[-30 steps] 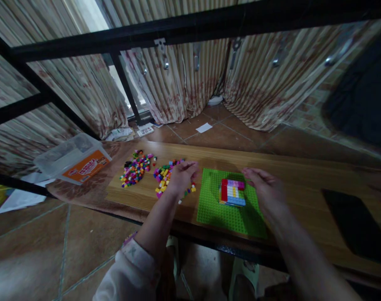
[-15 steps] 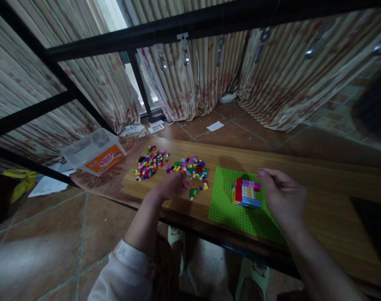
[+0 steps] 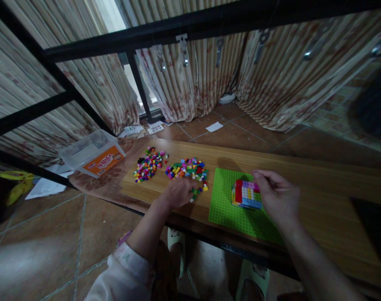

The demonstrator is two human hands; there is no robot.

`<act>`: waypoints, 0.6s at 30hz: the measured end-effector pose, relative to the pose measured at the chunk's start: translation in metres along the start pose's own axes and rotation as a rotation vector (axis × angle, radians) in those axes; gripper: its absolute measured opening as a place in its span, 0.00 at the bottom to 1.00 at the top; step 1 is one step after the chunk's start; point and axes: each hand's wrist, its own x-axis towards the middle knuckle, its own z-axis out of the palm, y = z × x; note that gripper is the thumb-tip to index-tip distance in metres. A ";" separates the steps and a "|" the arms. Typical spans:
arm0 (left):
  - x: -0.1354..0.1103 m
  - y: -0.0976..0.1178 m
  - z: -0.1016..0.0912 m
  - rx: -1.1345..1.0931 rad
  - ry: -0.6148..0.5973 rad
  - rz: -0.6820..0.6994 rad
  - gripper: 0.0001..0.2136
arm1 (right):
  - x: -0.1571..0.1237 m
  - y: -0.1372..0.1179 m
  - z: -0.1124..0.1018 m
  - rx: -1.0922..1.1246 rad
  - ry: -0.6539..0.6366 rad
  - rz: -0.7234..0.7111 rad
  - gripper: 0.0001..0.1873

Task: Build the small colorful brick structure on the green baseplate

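A small block of stacked coloured bricks [image 3: 246, 194] stands on a green baseplate [image 3: 228, 209] on the wooden table. My right hand [image 3: 276, 194] is at the block's far right corner, its fingers pinched together over the top; whether anything is in them I cannot make out. My left hand [image 3: 179, 193] rests curled on the table by a few loose green and yellow bricks [image 3: 197, 191], just in front of a heap of mixed bricks [image 3: 187, 167]. A second heap [image 3: 148, 164] lies further left.
A clear plastic box with an orange label [image 3: 93, 152] sits at the table's left end. Black metal bars [image 3: 177, 31] cross above the table, with curtains behind. Papers lie on the tiled floor. My slippered feet show below the table's front edge.
My left hand has pulled back from the brick heap toward the table's front edge. My right hand has moved in onto the block's right corner. The view has shifted a little.
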 end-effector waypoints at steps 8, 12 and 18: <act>0.005 0.000 0.000 -0.171 0.237 0.042 0.07 | -0.006 -0.003 0.004 0.052 -0.065 -0.039 0.11; 0.007 0.029 0.002 -0.421 0.393 0.096 0.07 | -0.016 -0.015 0.012 0.091 -0.229 -0.090 0.09; 0.009 0.077 0.008 -0.773 0.481 0.122 0.06 | -0.024 -0.028 0.021 0.266 -0.339 0.052 0.10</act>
